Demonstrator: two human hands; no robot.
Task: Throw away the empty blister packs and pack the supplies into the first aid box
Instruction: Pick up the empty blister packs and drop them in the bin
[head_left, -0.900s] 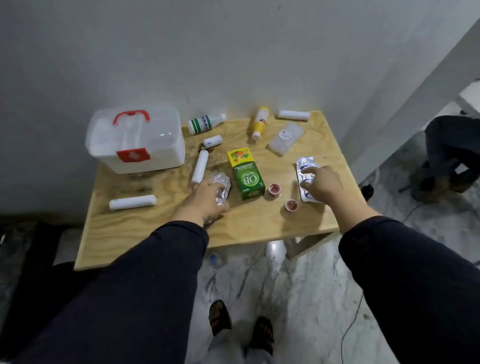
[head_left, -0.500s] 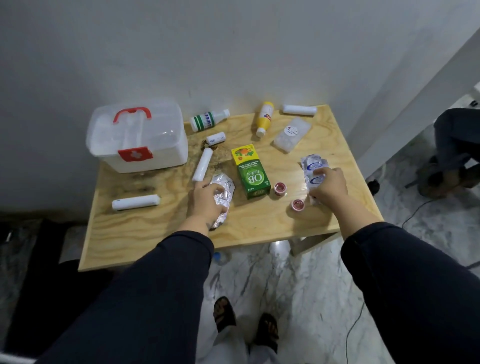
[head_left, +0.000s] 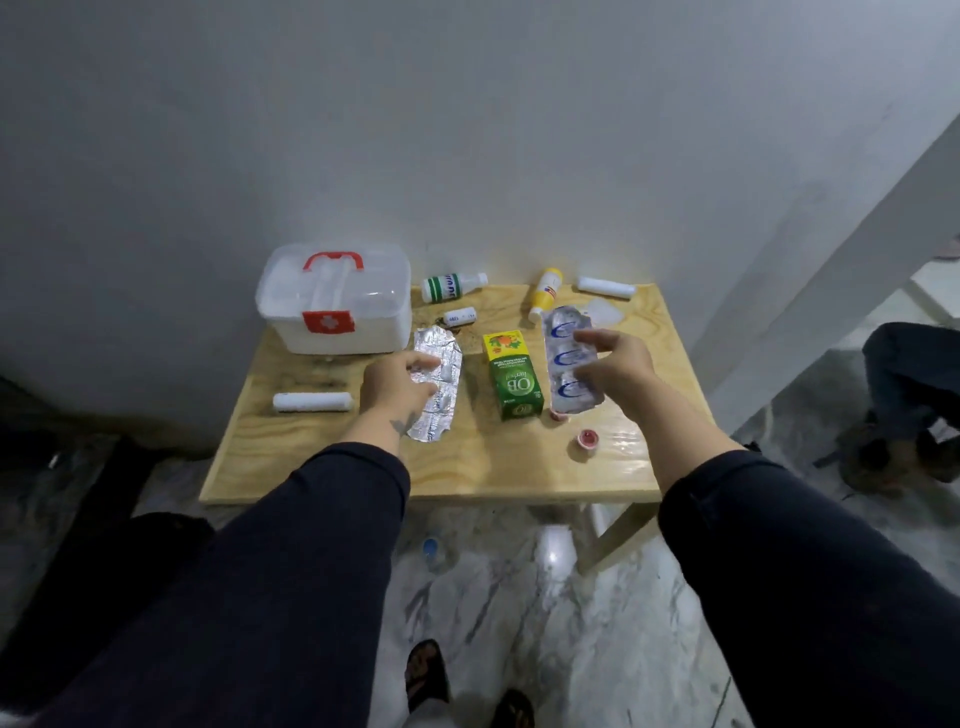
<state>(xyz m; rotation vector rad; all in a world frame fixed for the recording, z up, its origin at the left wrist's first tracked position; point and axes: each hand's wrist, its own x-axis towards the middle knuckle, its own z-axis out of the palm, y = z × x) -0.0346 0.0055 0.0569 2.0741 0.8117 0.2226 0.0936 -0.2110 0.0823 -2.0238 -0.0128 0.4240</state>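
Note:
My left hand (head_left: 397, 387) holds a crumpled silver blister pack (head_left: 439, 382) lifted above the wooden table (head_left: 483, 462). My right hand (head_left: 618, 366) grips a clear blister pack with blue marks (head_left: 566, 364), also raised off the table. The white first aid box (head_left: 335, 306) with a red handle and red cross latch stands shut at the back left. A green and yellow carton (head_left: 511, 376) lies between my hands. A white gauze roll (head_left: 311, 401) lies left of my left hand.
Along the back lie a green-labelled bottle (head_left: 452, 287), a yellow bottle (head_left: 544, 293), a white roll (head_left: 605, 287), a small white vial (head_left: 460, 316) and a clear packet (head_left: 605, 312). Two small red-topped caps (head_left: 588, 439) sit front right. Another person's legs (head_left: 909, 374) are at right.
Both hands have lifted their blister packs off the table and raised them; the silver pack now hangs unfolded. The camera view has pulled back from the table.

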